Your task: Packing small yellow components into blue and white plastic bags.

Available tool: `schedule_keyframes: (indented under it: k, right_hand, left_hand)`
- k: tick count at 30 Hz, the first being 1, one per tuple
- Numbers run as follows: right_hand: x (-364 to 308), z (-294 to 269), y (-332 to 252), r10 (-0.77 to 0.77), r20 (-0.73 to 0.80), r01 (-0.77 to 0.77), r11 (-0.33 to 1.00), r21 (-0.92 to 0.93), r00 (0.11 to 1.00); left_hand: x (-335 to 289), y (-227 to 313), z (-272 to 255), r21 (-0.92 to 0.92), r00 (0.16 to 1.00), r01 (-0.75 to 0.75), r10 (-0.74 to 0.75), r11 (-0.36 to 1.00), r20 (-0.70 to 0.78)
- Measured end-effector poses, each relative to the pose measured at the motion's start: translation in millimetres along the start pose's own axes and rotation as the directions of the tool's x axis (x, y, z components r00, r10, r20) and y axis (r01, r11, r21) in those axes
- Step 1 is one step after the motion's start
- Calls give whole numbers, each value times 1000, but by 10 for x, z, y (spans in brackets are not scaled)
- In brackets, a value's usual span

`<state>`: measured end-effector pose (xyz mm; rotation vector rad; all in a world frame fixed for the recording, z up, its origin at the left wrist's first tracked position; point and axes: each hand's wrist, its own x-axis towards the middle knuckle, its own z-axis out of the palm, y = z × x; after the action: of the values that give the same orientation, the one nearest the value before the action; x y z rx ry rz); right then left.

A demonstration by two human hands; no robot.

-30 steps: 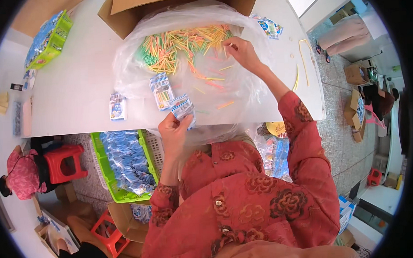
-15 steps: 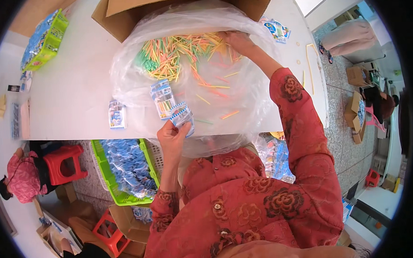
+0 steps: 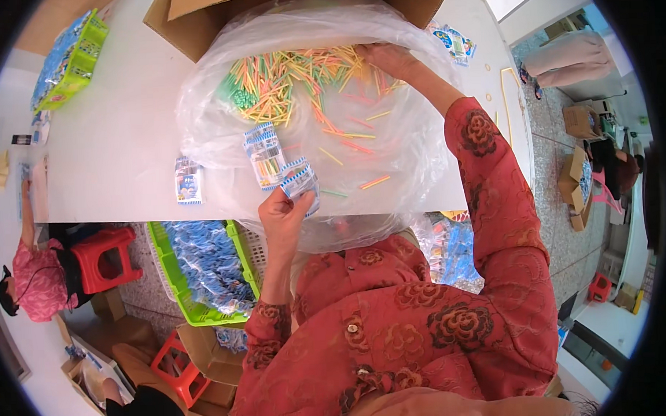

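On the white table (image 3: 111,157) a clear bag (image 3: 401,158) was spread beneath coloured sticks (image 3: 266,89), reached at their right end by the right hand (image 3: 390,58), its grip indiscernible, while by the left hand (image 3: 280,216) a packet (image 3: 301,183) was pinched near the table's edge.

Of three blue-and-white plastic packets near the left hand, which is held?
The front packet, pinched by the left hand; the packet showing coloured sticks lies just beyond, the left packet apart, untouched.

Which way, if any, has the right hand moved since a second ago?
Yes: the right hand has moved forward, away from the person, now farther from the near edge of the white table.
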<state>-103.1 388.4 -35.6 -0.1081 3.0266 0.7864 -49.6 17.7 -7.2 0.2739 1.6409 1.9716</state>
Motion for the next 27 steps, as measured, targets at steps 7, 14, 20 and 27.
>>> schedule_keyframes:
  k: [7,14,20,27]
  right_hand:
    - [-38,9,-11,-8,-149,-11,992,-127,989]
    - [-72,326,82,150,-101,-73,841,536,983]
    - [-224,-182,-16,435,201,-437,554,709,878]
    - [-665,-582,-433,424,60,-102,77,992,904]
  left_hand:
    - [-11,-24,13,-9,1000,4,-4,1000,21]
    - [-22,-59,40,17,1000,7,-7,1000,28]
    - [-68,-22,32,37,1000,-14,13,999,13]
    - [-169,84,166,-65,998,-49,51,997,39]
